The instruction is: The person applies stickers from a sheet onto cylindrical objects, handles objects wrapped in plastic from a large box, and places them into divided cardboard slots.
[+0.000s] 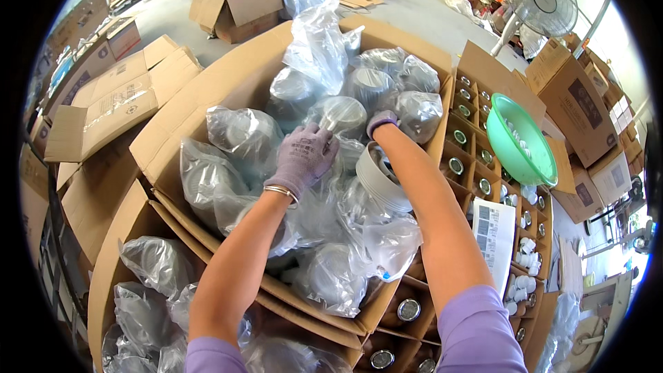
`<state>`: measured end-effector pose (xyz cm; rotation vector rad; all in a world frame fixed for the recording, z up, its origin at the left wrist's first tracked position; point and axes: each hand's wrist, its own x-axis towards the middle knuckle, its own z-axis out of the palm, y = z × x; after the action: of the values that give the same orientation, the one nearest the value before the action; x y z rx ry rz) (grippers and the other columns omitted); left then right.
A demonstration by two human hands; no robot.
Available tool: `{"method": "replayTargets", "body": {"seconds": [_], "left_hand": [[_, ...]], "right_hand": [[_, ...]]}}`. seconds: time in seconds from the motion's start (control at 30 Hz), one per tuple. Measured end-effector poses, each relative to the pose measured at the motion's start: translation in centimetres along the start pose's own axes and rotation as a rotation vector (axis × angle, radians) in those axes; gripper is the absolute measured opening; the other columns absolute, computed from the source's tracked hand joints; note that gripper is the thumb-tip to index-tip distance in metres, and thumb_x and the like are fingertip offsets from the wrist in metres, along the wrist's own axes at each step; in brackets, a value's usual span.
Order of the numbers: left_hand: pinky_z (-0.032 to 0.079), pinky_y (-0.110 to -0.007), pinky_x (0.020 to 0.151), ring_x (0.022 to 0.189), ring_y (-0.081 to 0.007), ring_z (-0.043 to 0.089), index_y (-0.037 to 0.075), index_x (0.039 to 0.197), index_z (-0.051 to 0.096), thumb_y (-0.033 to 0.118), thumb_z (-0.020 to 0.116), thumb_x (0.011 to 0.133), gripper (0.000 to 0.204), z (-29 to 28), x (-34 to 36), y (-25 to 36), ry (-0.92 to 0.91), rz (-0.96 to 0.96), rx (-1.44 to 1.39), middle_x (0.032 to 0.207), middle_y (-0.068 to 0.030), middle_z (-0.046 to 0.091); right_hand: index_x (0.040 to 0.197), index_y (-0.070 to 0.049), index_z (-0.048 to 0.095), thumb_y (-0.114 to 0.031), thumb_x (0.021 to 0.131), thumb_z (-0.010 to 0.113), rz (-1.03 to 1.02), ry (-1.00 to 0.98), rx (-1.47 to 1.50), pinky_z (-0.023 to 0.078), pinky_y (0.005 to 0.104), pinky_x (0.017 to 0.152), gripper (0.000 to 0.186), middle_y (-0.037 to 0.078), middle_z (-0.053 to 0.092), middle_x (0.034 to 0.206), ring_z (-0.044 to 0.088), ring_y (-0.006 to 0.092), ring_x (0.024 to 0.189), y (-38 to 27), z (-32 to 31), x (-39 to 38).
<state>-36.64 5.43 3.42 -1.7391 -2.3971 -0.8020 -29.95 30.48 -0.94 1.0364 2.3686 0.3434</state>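
Note:
A large cardboard box (190, 114) is full of clear plastic bags, several holding stacks of round, pale pieces. My left hand (304, 155), in a purple-grey glove, has its fingers bent onto the clear plastic bag (338, 116) of one stack near the middle. Deeper on the right side, my right hand (382, 121), gloved alike, reaches among the bagged stacks; its fingers are mostly hidden. Under my right forearm leans a stack of white-grey round pieces (376, 183), outside any visible wrapping. A loose, crumpled bag (318, 45) rises at the far side.
To the right, a divided carton (476, 159) holds silver-topped items, with a green basin (521, 141) and a printed sheet (494, 235) on it. More bagged stacks fill a carton (110, 290) at lower left. An open box (238, 10) and a fan (542, 0) stand beyond.

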Motion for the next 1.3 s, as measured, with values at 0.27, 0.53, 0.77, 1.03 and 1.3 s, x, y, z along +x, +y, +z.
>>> {"method": "replayTargets", "body": {"seconds": [0.27, 0.53, 0.77, 1.03, 1.3], "left_hand": [[0.048, -0.043, 0.087, 0.098, -0.0294, 0.060, 0.011, 0.100, 0.066, 0.036, 0.051, 0.093, 0.030, 0.1, -0.1, 0.2, -0.008, -0.023, 0.055, 0.102, -0.0095, 0.062], [0.049, -0.041, 0.086, 0.098, -0.0256, 0.061, 0.014, 0.099, 0.066, 0.039, 0.051, 0.093, 0.030, -0.1, -0.2, 0.2, 0.000, -0.015, 0.085, 0.101, -0.0069, 0.064], [0.048, -0.044, 0.087, 0.098, -0.0307, 0.060, 0.013, 0.101, 0.066, 0.036, 0.051, 0.093, 0.029, -0.1, -0.1, 0.1, -0.011, -0.022, 0.018, 0.102, -0.0104, 0.061], [0.048, -0.044, 0.086, 0.098, -0.0309, 0.060, 0.014, 0.100, 0.066, 0.036, 0.051, 0.093, 0.028, -0.3, -0.2, 0.2, -0.003, -0.019, 0.013, 0.101, -0.0099, 0.061], [0.048, -0.044, 0.085, 0.096, -0.0314, 0.060, 0.014, 0.100, 0.066, 0.035, 0.052, 0.093, 0.026, 0.2, -0.1, -0.2, 0.045, 0.011, -0.006, 0.101, -0.0105, 0.062]], "right_hand": [[0.122, -0.016, 0.067, -0.022, 0.094, 0.055, 0.020, 0.201, -0.036, 0.053, 0.0468, 0.085, 0.031, 0.009, 0.057, 0.132, 0.061, 0.0286, 0.116, 0.7, -1.3, -2.4], [0.103, -0.011, 0.068, -0.019, 0.091, 0.054, -0.280, 0.537, -0.398, 0.056, 0.0394, 0.056, 0.019, 0.013, 0.070, 0.101, 0.072, 0.0278, 0.073, 6.2, -2.6, -5.0], [0.105, -0.017, 0.064, -0.022, 0.090, 0.055, -0.608, 0.765, -0.465, 0.056, 0.0384, 0.065, 0.018, 0.009, 0.062, 0.092, 0.068, 0.0266, 0.075, 10.6, -1.2, -6.9], [0.151, -0.017, 0.033, -0.018, 0.089, 0.050, -0.535, 1.045, -0.555, 0.052, 0.0318, 0.084, 0.064, 0.009, 0.063, 0.116, 0.065, 0.0214, 0.096, 11.5, -2.2, -8.8], [0.141, -0.016, 0.045, -0.012, 0.084, 0.055, -0.497, 1.089, -0.572, 0.055, 0.0331, 0.083, 0.058, 0.006, 0.061, 0.120, 0.067, 0.0199, 0.088, 14.9, -6.1, -12.6]]}}
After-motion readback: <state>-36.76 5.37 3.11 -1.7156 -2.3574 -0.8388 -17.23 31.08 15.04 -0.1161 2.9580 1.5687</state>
